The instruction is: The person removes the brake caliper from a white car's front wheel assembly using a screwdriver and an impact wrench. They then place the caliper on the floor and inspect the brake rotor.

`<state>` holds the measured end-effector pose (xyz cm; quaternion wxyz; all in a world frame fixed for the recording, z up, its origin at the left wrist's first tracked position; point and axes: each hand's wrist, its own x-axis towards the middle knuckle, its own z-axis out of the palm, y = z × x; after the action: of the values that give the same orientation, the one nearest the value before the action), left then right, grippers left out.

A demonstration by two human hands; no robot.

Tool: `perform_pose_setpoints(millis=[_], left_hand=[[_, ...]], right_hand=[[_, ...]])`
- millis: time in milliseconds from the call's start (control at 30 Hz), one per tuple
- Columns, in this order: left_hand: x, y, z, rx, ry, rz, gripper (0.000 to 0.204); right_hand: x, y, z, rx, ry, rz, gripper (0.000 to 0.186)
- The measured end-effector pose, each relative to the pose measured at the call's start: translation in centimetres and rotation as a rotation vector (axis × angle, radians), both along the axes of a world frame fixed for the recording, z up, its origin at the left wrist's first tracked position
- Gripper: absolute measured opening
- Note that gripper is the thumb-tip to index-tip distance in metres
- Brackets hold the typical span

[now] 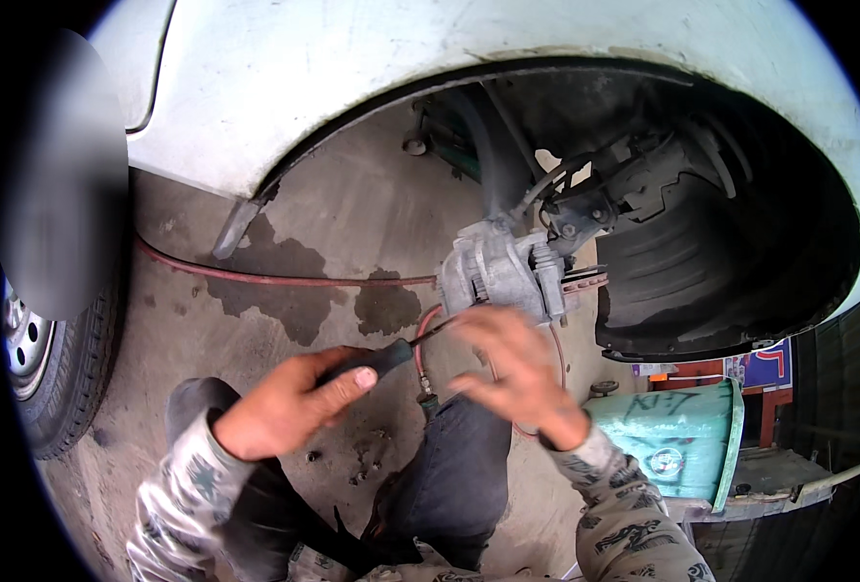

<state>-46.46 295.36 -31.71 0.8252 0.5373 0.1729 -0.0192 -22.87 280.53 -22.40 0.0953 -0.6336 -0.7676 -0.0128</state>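
My left hand (pixel 285 403) is closed around the dark handle of a screwdriver (pixel 382 359), the thumb lying along it. Its thin shaft points up and right toward a grey brake caliper (pixel 488 267) inside the wheel arch. Beside the shaft's end, just below the caliper, is my right hand (pixel 522 373). Motion blurs its fingers, but they look stretched out with the thumb apart, and I see nothing held in them. The shaft's tip is lost in that blur. The edge of a rusty brake disc (pixel 585 281) shows right of the caliper.
A red hose (pixel 285 280) crosses the stained concrete floor. Several small nuts (pixel 362 456) lie between my legs. A wheel with its tyre (pixel 76 388) stands at left, and a teal bin (pixel 668 436) at right. The white fender (pixel 352 58) arches overhead.
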Motion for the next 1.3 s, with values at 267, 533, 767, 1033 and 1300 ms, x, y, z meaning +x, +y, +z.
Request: perform_pose_setpoints(millis=[267,533,767,1033,1300], left_hand=[[1.0,-1.6,1.2,0.023,-0.05,-0.02,0.041],[1.7,0.1,0.3,-0.16,-0.024,-0.215,0.036],[3.5,0.0,0.8,-0.135,0.071,-0.223,0.037],[4.5,-0.1,0.3,-0.177,0.119,-0.296,0.043],[3.8,-4.7,0.1,-0.156,0.12,-0.095,0.042]], right_hand=[[8.5,3.0,4.2,0.093,0.175,-0.626,0.039],[7.1,3.2,2.4,0.116,0.098,-0.678,0.037],[7.9,3.2,2.6,0.101,0.095,-0.651,0.035],[8.0,3.3,2.4,0.103,0.121,-0.662,0.035],[7.8,3.0,2.0,0.127,0.195,-0.695,0.035]])
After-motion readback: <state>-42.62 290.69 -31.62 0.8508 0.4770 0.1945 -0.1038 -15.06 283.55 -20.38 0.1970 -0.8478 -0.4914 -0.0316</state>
